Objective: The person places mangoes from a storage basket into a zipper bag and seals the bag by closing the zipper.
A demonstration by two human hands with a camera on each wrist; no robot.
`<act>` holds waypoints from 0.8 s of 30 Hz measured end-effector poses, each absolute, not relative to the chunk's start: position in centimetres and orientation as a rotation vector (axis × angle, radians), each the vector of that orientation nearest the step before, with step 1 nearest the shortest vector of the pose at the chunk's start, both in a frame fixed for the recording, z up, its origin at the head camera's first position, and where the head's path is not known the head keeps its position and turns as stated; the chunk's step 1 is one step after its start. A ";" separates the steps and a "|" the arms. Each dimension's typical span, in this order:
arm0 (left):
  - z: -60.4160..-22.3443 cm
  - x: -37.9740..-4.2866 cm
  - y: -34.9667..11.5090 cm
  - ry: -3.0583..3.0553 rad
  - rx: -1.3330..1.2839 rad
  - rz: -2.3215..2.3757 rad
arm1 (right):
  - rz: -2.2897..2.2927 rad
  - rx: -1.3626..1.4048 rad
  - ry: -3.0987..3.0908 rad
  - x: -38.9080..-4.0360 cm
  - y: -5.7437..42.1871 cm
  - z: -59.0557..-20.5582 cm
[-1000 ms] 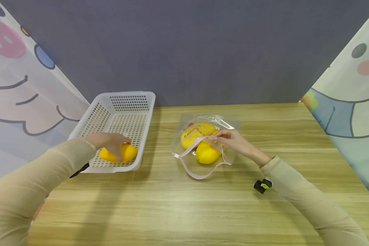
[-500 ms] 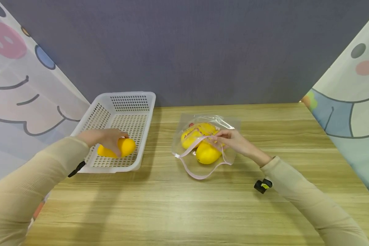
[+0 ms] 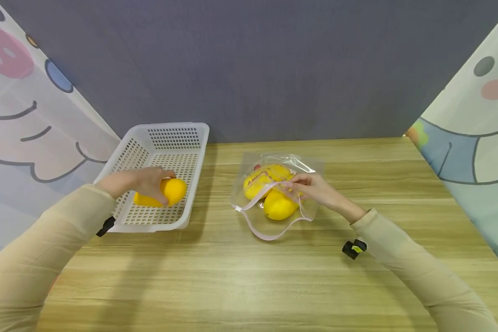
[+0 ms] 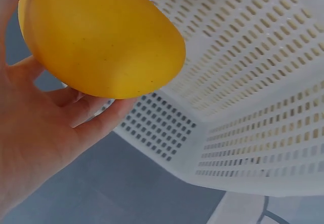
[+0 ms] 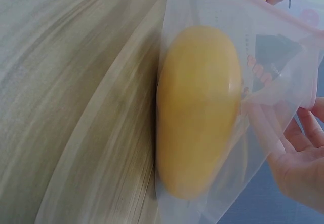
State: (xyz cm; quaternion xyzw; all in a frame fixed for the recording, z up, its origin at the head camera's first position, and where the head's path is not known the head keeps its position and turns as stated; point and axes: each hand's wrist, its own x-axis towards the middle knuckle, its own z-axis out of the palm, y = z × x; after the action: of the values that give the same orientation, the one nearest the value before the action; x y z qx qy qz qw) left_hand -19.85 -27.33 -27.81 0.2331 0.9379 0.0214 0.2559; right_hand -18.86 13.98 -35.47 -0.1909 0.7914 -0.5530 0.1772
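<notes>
- Wood-grain tabletop [image 3: 240,286], grey partition [image 3: 249,69] behind, cartoon-printed sheets [image 3: 460,161] at both sides.
- White basket [image 3: 153,228] at left; its right wall comes between the held mango [image 3: 176,190] and the clear bag [image 3: 259,196].
- Left hand's grip [image 3: 146,182] is clamped round that mango above the basket floor, farther from the near rim than a second ago.
- Right hand's grip [image 3: 317,190] pinches the bag's edge, in the same place; other mangoes [image 3: 280,206] lie inside.

Yellow fruit [image 3: 175,190] partly hidden behind the left hand [image 3: 148,182], lettering [image 3: 256,178] on the clear bag [image 3: 267,238] illegibly small.
</notes>
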 end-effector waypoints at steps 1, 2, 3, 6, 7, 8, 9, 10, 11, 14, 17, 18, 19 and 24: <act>-27.7 -19.9 -27.3 2.550 0.643 0.062 | -1.558 -0.540 2.245 -18.9 14.0 -35.4; -27.6 -19.8 -27.2 2.556 0.650 0.065 | -1.553 -0.542 2.248 -18.9 14.0 -35.4; -27.5 -19.8 -27.1 2.561 0.655 0.067 | -1.550 -0.543 2.249 -18.9 13.9 -35.4; -27.1 -19.7 -26.8 2.573 0.650 0.069 | -1.548 -0.549 2.249 -19.0 13.9 -35.3; -27.0 -19.7 -26.6 2.578 0.646 0.068 | -1.546 -0.550 2.252 -19.0 13.8 -35.3; -26.8 -19.6 -26.5 2.582 0.643 0.069 | -1.547 -0.551 2.250 -19.0 13.8 -35.2; -26.7 -19.6 -26.4 2.584 0.643 0.073 | -1.549 -0.552 2.248 -19.0 13.8 -35.2; -26.6 -19.5 -26.3 2.587 0.643 0.077 | -1.550 -0.552 2.248 -19.0 13.7 -35.2; -26.5 -19.5 -26.2 2.588 0.644 0.082 | -1.552 -0.552 2.246 -19.0 13.7 -35.2; -26.2 -19.4 -25.8 2.600 0.660 0.093 | -1.554 -0.549 2.242 -19.0 13.7 -35.3; -25.9 -19.3 -25.4 2.615 0.693 0.108 | -1.557 -0.543 2.239 -19.0 13.8 -35.3; -25.9 -19.3 -25.3 2.619 0.702 0.111 | -1.557 -0.540 2.238 -19.0 13.8 -35.3; -25.8 -19.3 -25.1 2.623 0.709 0.114 | -1.558 -0.539 2.236 -19.0 13.8 -35.4; -25.4 -19.0 -23.9 2.626 0.741 0.123 | -1.564 -0.541 2.232 -19.1 13.8 -35.4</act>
State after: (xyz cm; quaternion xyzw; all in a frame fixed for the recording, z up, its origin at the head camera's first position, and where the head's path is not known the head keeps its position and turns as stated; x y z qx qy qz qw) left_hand -19.04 -23.91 -25.44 0.2658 0.9413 0.0442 0.2036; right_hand -19.07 13.79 -35.44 -0.1915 0.7902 -0.5535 0.1805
